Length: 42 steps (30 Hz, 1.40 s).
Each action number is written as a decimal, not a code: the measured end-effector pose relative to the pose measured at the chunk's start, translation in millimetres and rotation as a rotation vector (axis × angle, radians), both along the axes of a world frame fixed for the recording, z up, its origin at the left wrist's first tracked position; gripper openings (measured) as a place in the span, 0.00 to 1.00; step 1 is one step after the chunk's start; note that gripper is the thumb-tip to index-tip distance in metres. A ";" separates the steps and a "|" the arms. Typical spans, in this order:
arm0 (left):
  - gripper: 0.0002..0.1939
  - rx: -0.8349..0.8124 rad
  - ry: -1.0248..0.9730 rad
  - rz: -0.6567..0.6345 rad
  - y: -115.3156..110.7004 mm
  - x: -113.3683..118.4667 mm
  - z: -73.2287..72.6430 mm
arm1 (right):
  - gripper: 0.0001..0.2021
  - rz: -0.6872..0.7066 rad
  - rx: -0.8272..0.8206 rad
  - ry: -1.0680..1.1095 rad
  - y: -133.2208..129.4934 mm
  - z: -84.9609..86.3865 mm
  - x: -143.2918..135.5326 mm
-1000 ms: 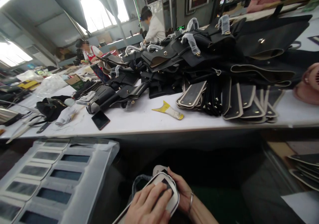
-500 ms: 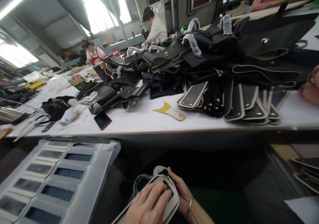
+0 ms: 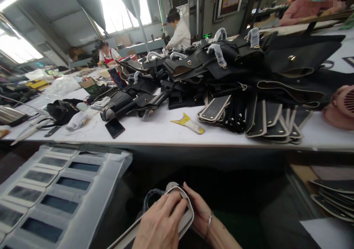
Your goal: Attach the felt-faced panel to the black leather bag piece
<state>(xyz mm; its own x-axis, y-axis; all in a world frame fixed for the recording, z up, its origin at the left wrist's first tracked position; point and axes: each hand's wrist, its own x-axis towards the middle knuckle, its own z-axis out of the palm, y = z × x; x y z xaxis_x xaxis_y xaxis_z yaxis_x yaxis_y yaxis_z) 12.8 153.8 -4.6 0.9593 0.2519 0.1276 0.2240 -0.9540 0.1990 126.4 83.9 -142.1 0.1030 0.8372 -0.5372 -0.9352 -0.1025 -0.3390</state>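
Observation:
A handbag with pale edges rests low in front of me, tilted toward me. Its handle, wrapped in clear plastic, loops out on the left side. My left hand lies over the near side, with bent fingers pressed in at the pale panel near the bag's rim. From the right, my right hand wraps around the bag's outer edge, thumb up near the top. A bracelet circles that wrist. What lies under my left fingertips is mostly hidden.
Black bags lie heaped on the white table. Along its front are pale-edged strips, a yellow-and-white tool, a phone and a pink fan. A plastic-covered board of panels stands lower left. Several people work beyond.
My left fingers have pushed further in at the bag's rim, covering the dark patch seen before. Both hands and the bag sit slightly further left in view, as the camera has turned a little.

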 end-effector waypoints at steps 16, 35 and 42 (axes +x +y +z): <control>0.28 -0.270 0.123 0.017 8.9 -16.7 11.9 | 0.26 0.161 -0.055 -0.944 -46.2 82.2 25.5; 0.13 -0.441 0.014 0.043 48.7 13.7 11.5 | 0.23 0.106 -0.261 -1.234 -44.6 93.7 6.7; 0.15 -0.574 0.003 -0.084 69.4 26.6 -2.8 | 0.13 0.112 -0.196 -1.532 -45.7 94.8 3.8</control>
<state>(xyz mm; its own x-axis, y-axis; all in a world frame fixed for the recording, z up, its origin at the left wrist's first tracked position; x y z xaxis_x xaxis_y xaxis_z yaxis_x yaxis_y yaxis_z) 39.5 223.2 -7.3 0.9791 0.2029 -0.0102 0.1539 -0.7080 0.6892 130.2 38.2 -47.3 0.5822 0.8093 -0.0780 0.2981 -0.3018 -0.9056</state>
